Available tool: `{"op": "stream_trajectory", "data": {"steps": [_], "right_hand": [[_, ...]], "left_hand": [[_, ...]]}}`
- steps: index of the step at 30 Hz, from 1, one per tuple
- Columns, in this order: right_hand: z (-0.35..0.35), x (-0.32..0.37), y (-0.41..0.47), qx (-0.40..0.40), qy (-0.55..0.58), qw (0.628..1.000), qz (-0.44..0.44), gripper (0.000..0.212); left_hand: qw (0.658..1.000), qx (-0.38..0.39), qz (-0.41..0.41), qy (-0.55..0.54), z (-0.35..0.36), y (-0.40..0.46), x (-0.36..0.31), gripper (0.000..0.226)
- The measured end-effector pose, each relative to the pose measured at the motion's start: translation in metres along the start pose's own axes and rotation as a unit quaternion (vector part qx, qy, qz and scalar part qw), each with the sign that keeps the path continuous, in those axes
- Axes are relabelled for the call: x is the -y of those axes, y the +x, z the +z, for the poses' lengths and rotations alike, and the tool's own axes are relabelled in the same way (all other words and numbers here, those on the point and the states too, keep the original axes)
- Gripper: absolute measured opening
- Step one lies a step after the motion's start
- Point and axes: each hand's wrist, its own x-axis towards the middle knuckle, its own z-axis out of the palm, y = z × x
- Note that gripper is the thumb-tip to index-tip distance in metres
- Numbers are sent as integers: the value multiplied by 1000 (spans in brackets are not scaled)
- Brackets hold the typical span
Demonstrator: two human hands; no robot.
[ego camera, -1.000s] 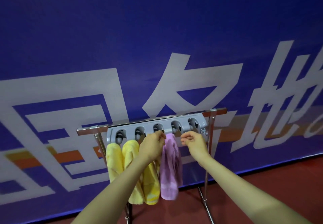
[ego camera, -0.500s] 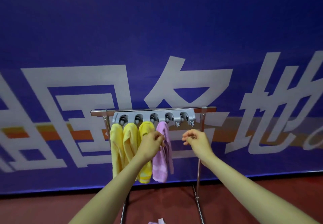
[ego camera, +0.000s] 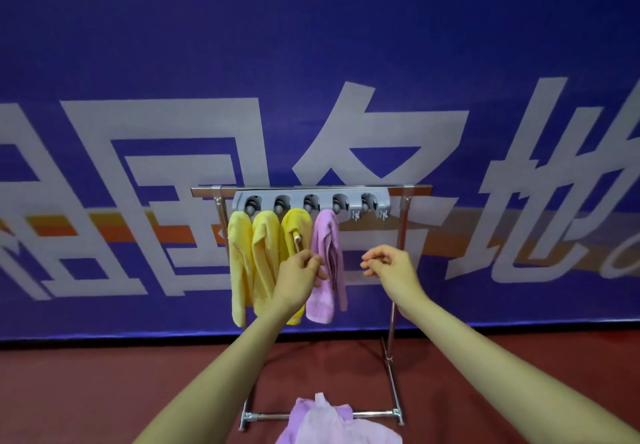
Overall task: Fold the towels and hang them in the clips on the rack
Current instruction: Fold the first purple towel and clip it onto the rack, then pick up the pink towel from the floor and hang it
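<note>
From the head view, a metal rack stands on a red floor in front of a blue banner with large white characters. A grey clip bar is fixed under the rack's top rail and carries five clips in a row. The first three clips from the left each hold a folded yellow towel, the three hanging side by side and touching. The fourth clip holds a folded pink towel, which hangs just beside the third yellow one. The fifth clip, at the right end of the bar, holds nothing, and two small hooks hang below that end. The left hand is raised in front of the third yellow towel and the left edge of the pink towel; its fingers are curled loosely with the tips drawn together, and whether this grip pinches cloth or is merely in front of the towels cannot be told. The right hand hovers to the right of the pink towel, apart from it, in the open space under the empty clip; its grip is loose, fingers softly curled and holding nothing. Both forearms reach up from the bottom of the frame. Another pink towel, unfolded and rumpled, lies low in the frame over the rack's front base bar, between the two forearms.
</note>
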Motion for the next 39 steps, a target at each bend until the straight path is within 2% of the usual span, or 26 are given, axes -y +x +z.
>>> {"op": "stream_trajectory", "data": {"steps": [5,12,17,23,28,31,35,39], "right_hand": [[25,-44,1,10,-12,1000,14,26],[70,-176,-4,-9,-46,999,25,26],[110,-318,-5,-19,-58,998,27,35],[144,-506,-5,-29,-105,994,17,36],[160,-640,-27,-41,-129,989,57,36],[165,-695,-46,-33,-152,985,70,25],[169,-754,-64,-9,-176,982,62,30],[177,-797,-78,-2,-201,977,72,27]], "left_hand": [[999,35,-10,9,8,2,61,24],[998,46,-16,26,44,-6,202,24],[998,44,-22,41,96,-14,343,18],[996,37,-35,70,175,-27,517,16],[993,51,-72,74,228,-58,644,20],[990,68,-108,56,256,-77,698,26],[983,80,-117,117,276,-99,750,20],[958,118,-97,242,277,-109,787,21]]}}
